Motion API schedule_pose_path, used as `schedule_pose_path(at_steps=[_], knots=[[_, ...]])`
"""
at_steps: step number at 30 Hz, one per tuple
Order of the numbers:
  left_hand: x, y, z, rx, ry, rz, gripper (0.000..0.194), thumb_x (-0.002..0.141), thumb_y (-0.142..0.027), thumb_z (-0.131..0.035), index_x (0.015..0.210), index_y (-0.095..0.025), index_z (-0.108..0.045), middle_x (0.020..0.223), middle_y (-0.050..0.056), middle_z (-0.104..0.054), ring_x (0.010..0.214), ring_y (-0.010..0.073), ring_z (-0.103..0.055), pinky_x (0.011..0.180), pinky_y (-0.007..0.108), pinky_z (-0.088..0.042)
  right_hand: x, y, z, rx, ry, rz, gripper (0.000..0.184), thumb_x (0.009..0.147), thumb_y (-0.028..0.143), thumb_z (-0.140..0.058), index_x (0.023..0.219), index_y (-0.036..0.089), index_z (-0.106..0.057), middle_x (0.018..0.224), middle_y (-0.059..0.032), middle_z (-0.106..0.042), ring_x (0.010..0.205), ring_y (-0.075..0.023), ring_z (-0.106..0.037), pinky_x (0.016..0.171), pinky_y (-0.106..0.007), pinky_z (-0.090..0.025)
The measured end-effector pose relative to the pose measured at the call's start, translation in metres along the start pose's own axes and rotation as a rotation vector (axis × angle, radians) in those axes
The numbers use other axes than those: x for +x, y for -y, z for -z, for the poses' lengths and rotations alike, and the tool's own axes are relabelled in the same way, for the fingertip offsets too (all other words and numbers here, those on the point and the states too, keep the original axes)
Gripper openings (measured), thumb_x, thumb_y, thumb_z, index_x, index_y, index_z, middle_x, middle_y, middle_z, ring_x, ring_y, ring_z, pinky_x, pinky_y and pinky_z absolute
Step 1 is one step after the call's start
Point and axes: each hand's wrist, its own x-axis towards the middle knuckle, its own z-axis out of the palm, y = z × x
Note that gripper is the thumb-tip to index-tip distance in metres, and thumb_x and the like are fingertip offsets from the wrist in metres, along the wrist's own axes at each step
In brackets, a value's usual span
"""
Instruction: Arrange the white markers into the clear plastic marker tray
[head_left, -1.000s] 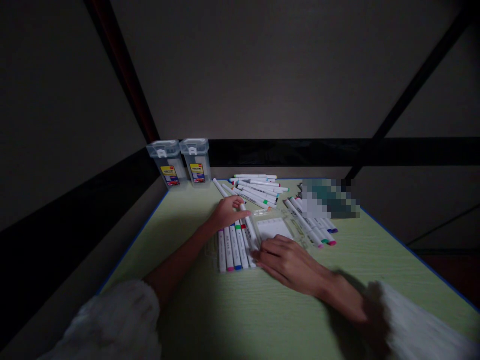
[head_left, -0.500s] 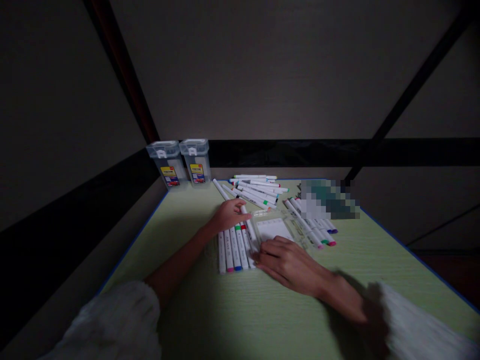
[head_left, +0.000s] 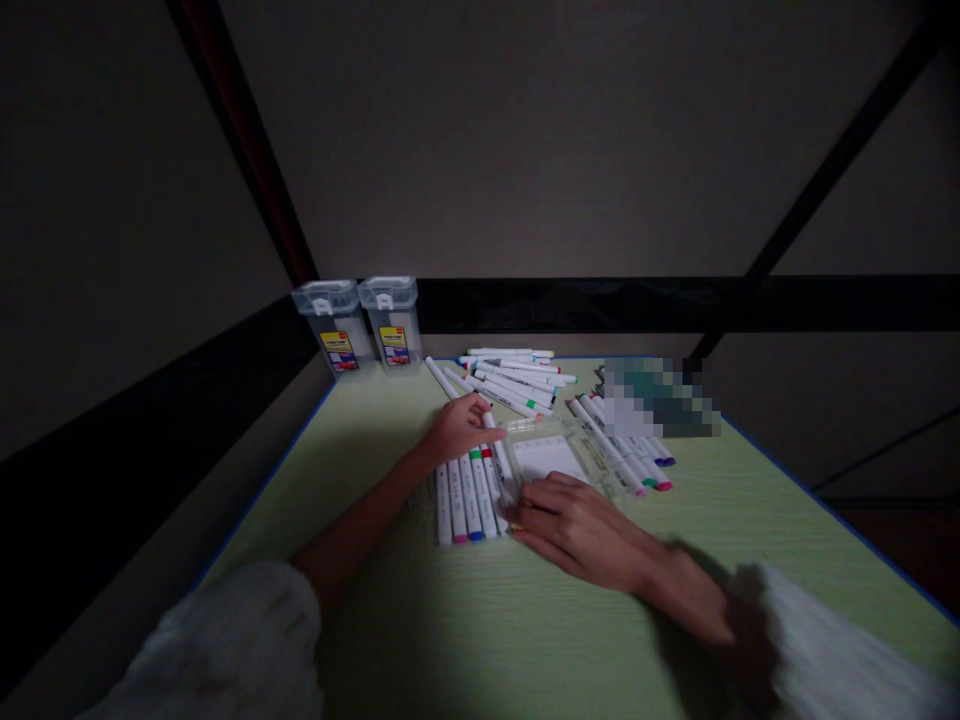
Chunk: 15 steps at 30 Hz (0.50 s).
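The left hand (head_left: 454, 430) is holding a white marker (head_left: 498, 455) near its far end, thumb and fingers closing narrowly around it. The right hand (head_left: 577, 530) is curling its fingers at the marker's near end; whether they are pinching it or only resting there, I cannot tell. The marker is slanting along the right side of a row of white markers (head_left: 460, 500), which are lying side by side in a clear plastic case (head_left: 531, 424) on the desk (head_left: 420, 620). Pink and blue ends are showing on the near side of the row, green and red bands farther up. A white card (head_left: 547, 458) is lying in the case's other part, partly behind the right hand.

At the desk's far left corner, two clear containers, the left box (head_left: 341, 335) and the right box (head_left: 394, 330), are standing upright, close together, with lids on and yellow-and-blue labels facing forward; their contents are too dim to tell. A loose pile of markers (head_left: 517, 380) is lying beyond the case, and a bunch of markers (head_left: 622, 450) is lying to its right, beside a pixelated object (head_left: 664, 398).
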Motion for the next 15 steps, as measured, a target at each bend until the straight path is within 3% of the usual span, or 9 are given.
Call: schedule_pose_path(at_steps=[8, 15], knots=[[0.0033, 0.0017, -0.001, -0.02, 0.005, -0.011, 0.019, 0.064, -0.018, -0.059, 0.082, -0.011, -0.056, 0.071, 0.002, -0.06, 0.061, 0.0099, -0.056, 0.058, 0.022, -0.046, 0.0, -0.0017, -0.0001, 0.015, 0.024, -0.02, 0.026, 0.088, 0.028, -0.035, 0.1, 0.017, -0.055, 0.082, -0.0037, -0.053, 0.073, -0.0153, -0.049, 0.067, -0.03, -0.038], [0.0035, 0.0012, -0.002, 0.023, -0.04, 0.004, 0.025, 0.062, -0.017, -0.061, 0.085, -0.009, -0.059, 0.076, 0.005, -0.062, 0.06, 0.0104, -0.057, 0.057, 0.022, -0.046, -0.0014, -0.0017, 0.0004, 0.023, 0.016, -0.059, 0.034, 0.088, 0.032, -0.035, 0.111, 0.013, -0.051, 0.086, -0.0074, -0.056, 0.078, -0.0171, -0.052, 0.07, -0.033, -0.041]])
